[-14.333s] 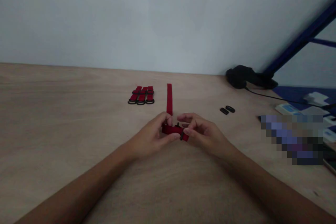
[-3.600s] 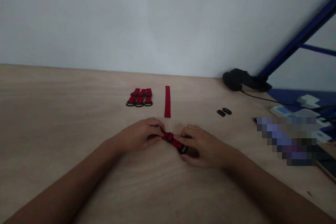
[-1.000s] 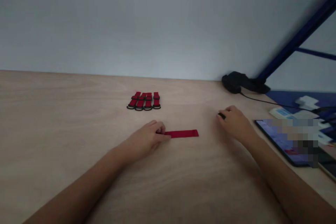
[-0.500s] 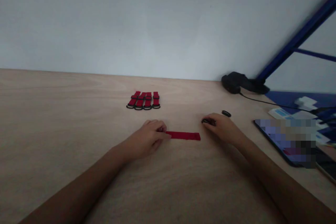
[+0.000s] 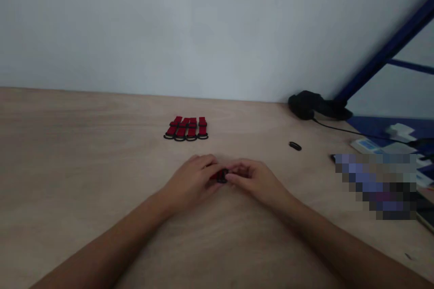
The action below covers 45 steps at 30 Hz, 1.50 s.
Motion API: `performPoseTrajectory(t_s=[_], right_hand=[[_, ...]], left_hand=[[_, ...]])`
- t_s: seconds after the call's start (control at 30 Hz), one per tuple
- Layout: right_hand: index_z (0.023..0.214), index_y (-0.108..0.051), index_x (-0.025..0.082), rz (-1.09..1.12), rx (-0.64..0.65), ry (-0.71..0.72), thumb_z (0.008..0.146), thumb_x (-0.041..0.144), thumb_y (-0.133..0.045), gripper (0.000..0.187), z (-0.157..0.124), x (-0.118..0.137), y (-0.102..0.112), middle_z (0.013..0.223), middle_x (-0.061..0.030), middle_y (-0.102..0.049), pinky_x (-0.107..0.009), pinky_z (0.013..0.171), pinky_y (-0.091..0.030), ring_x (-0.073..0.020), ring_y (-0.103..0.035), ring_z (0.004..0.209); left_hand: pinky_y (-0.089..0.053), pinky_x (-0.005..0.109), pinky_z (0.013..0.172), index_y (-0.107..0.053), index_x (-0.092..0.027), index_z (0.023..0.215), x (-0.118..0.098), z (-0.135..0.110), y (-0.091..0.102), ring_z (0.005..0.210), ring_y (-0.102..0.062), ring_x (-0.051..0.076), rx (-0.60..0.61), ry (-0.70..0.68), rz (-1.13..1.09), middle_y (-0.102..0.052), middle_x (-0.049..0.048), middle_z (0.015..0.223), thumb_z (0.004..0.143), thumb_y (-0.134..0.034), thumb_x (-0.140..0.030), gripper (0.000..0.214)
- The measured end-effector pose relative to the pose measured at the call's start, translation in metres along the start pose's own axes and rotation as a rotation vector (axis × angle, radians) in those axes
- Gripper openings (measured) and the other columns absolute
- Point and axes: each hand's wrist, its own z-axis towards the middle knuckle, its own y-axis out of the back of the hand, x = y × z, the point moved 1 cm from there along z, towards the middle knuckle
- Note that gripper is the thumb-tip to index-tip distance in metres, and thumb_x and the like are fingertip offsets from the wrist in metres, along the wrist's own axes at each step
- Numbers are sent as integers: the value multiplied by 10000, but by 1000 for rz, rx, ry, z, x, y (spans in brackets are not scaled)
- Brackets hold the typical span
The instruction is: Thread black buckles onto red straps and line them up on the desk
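My two hands meet low over the table, close together. My left hand (image 5: 196, 178) is closed on a red webbing strap (image 5: 214, 175), of which only a short piece shows between the fingers. Pinched in the fingertips of my right hand (image 5: 254, 178) is a small black buckle (image 5: 222, 175), held up against the strap's end. Whether the strap passes through the buckle cannot be made out. Beyond my hands lie several red straps (image 5: 191, 128) side by side, each fitted with a black slider and a black ring.
One loose black oval buckle (image 5: 294, 146) lies to the right on the wooden table (image 5: 84, 153). A black device with a cable (image 5: 301, 104) sits by the wall. At the right edge are a blurred-out flat device (image 5: 376, 185) and white packets (image 5: 368, 146).
My right hand has moved left with the black buckle, up to the strap in my left hand. The strap's length, earlier laid out on the table, is now mostly hidden by my fingers.
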Motion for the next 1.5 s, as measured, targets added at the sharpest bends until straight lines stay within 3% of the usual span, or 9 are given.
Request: performPoseTrajectory(t_s=[0.13, 0.23, 0.4, 0.53, 0.77, 1.0, 1.27, 1.4, 1.5], right_hand=[[1077, -698, 211, -553, -20, 271, 880, 229, -575, 233, -1, -2, 11, 1013, -86, -644, -349, 830, -498, -206, -608, 923], [1048, -716, 228, -804, 38, 236, 882, 236, -579, 215, -3, -3, 25, 1001, -85, -607, -350, 804, -502, -209, -591, 894], [981, -716, 194, -925, -15, 157, 883, 239, -547, 201, -6, -2, 45, 1028, -109, -589, -374, 803, -511, -233, -589, 917], [1122, -681, 193, -897, -52, 256, 895, 309, -567, 279, -3, -4, 34, 1072, -127, -578, -399, 857, -499, -248, -573, 966], [1041, -710, 206, -813, 73, 217, 880, 225, -580, 208, -2, -4, 31, 1016, -88, -574, -342, 812, -500, -203, -590, 880], [1166, -637, 199, -718, 81, 223, 856, 245, -626, 314, -7, 1, 27, 1080, -88, -553, -334, 849, -493, -201, -594, 933], [873, -632, 172, -650, 73, 166, 793, 169, -675, 91, -1, 1, 17, 937, -50, -598, -285, 733, -474, -174, -583, 817], [803, -639, 173, -518, 93, 107, 845, 172, -627, 44, -2, 2, 17, 774, -18, -618, -253, 653, -458, -148, -580, 704], [847, -658, 166, -501, 148, 148, 868, 194, -607, 62, -5, 7, 20, 852, -37, -603, -255, 689, -477, -146, -590, 752]], left_hand=[[-461, 323, 870, -640, -203, 1131, 20, -1, 8, 983, -558, 214, -26, 65, 30, -596, 72, 1036, 864, -574, -183, 275], [-475, 312, 839, -630, -179, 1152, 36, -2, 15, 927, -581, 198, -32, 189, -9, -587, 71, 992, 853, -553, -150, 310], [-502, 348, 793, -624, -142, 1149, 46, -5, 16, 862, -591, 217, 17, 279, -63, -589, 82, 977, 827, -595, -283, 353], [-473, 406, 932, -491, -140, 1323, 43, -6, 14, 1056, -550, 263, -30, 241, -97, -524, 139, 1209, 802, -638, -358, 583], [-476, 346, 867, -647, -157, 1054, 39, -4, 15, 952, -556, 225, 75, 172, -90, -551, 90, 1001, 855, -551, -241, 237], [-480, 297, 819, -603, -170, 1021, 23, -4, 16, 899, -551, 183, 124, 74, -193, -510, 59, 1016, 780, -570, -144, 245], [-462, 278, 762, -586, -186, 990, 11, -2, 11, 837, -565, 171, 124, 56, -238, -560, 33, 953, 738, -573, -109, 263], [-455, 262, 683, -564, -173, 978, 9, -2, 12, 737, -557, 153, 121, 95, -250, -569, 25, 886, 728, -553, -101, 261], [-452, 256, 665, -551, -177, 974, 9, -3, 11, 721, -547, 147, 118, 100, -248, -563, 19, 874, 726, -536, -87, 264]])
